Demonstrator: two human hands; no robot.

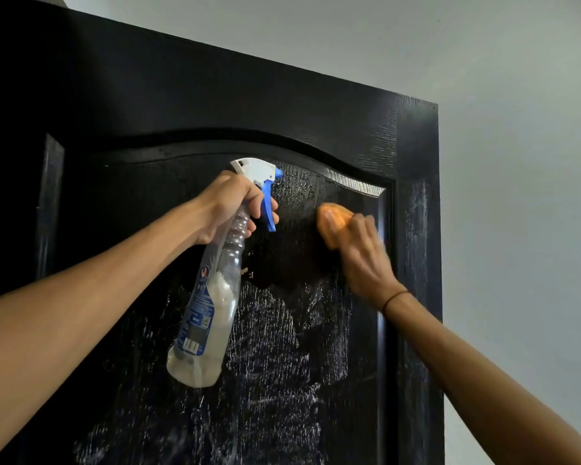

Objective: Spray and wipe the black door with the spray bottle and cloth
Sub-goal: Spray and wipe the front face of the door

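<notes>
Fingers: left hand [227, 204] gripped the bottle [212, 297] neck; right hand [359, 250] pressed the cloth [332, 223] on the door [215, 95].
Bottle: probably light, wet-slippery; neck hold suited.
Cloth: soft, bunched.

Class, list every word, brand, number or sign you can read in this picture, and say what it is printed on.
No text can be read here.
Spray bottle label: blue with white print, a barcode and a small square code, all too small and blurred to read.
Black door: no writing, only wet streaks.
Orange cloth: no print visible.
</notes>
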